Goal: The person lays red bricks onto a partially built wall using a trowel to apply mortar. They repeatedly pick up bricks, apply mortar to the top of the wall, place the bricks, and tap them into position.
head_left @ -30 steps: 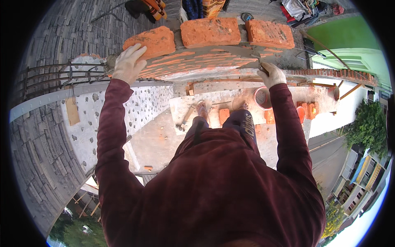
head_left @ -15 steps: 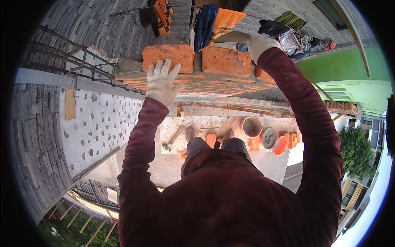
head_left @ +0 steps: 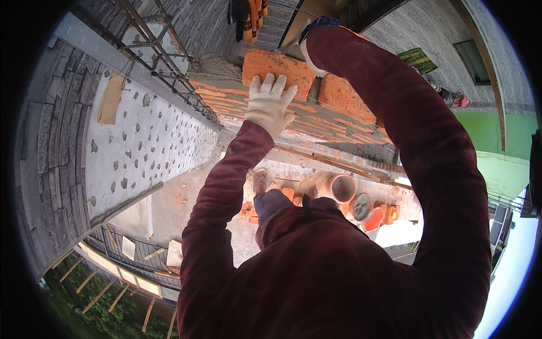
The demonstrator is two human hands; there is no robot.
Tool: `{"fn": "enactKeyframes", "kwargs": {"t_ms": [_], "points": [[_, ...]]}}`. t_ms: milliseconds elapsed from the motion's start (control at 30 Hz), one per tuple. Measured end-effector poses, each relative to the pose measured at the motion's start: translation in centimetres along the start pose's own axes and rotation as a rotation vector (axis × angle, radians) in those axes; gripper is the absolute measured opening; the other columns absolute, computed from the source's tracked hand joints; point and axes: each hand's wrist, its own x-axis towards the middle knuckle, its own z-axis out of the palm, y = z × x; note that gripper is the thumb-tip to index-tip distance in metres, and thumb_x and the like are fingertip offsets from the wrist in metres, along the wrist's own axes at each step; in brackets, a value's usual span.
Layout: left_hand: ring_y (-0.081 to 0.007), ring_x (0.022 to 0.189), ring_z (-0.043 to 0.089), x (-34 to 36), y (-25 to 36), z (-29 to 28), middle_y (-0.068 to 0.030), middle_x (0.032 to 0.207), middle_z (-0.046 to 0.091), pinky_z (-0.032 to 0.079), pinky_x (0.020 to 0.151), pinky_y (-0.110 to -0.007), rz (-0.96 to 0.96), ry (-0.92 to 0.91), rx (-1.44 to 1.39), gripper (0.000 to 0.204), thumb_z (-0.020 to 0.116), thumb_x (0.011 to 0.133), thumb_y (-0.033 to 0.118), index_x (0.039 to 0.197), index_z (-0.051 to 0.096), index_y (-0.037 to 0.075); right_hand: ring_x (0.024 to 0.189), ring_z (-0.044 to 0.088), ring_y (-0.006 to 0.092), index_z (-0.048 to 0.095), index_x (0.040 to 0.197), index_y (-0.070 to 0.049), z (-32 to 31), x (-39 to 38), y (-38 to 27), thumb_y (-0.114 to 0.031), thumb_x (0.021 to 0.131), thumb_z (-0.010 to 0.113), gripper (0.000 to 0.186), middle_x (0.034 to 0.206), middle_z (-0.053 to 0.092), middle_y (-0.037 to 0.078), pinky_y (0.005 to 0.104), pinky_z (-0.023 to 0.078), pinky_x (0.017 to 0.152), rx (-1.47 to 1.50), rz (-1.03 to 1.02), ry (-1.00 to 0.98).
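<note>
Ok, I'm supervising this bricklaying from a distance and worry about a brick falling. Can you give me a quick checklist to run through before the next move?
1. Left hand gloved and flat on the left brick: ok.
2. Right hand grip: cannot tell, mostly hidden behind the sleeve.
3. Left brick seated on the wall top: ok, it rests there.
4. Right brick level with its neighbour: cannot tell, partly covered by the arm.
5. Ground below free of clutter: not ok, buckets and brick pieces lie there.
</note>
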Motion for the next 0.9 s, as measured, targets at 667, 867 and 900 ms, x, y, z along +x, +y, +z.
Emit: {"fn": "enactKeyframes", "kwargs": {"t_ms": [667,867,900], "points": [[-0.0405,0.136,0.051,-2.4,-2.3,-2.2,-0.0185,0.148,0.057,0.033,0.118,-0.055,0.175,0.35,-0.036,0.066,0.068,0.093,0.047,0.147,0.058,0.011,0.083,0.068,0.0192,0.061,0.136,-0.002,16.9,-21.7,11.8,-0.015,0.096,0.063,0.042,0.099,0.07,0.009,0.0352,0.052,0.073,0.567,-0.054,0.693],[-0.039,0.125,0.06,-18.1,-4.2,6.1,-0.0214,0.134,0.065,0.048,0.106,-0.047,-0.321,-0.026,-0.38,0.047,0.07,0.096,0.021,0.138,0.063,0.001,0.067,0.053,0.0081,0.057,0.135,0.004,31.0,-39.9,7.8,-0.014,0.083,0.064,0.055,0.087,0.06,0.004,0.0227,0.042,0.056,1.636,0.42,0.178],[-0.0385,0.118,0.065,-21.2,-3.5,7.5,-0.0219,0.125,0.069,0.049,0.104,-0.043,-0.388,-0.195,-0.461,0.045,0.07,0.097,0.022,0.135,0.065,-0.001,0.066,0.055,0.0097,0.058,0.131,0.005,35.1,-41.8,6.5,-0.016,0.081,0.07,0.055,0.084,0.058,0.003,0.0237,0.044,0.055,1.851,0.434,0.141]]}}
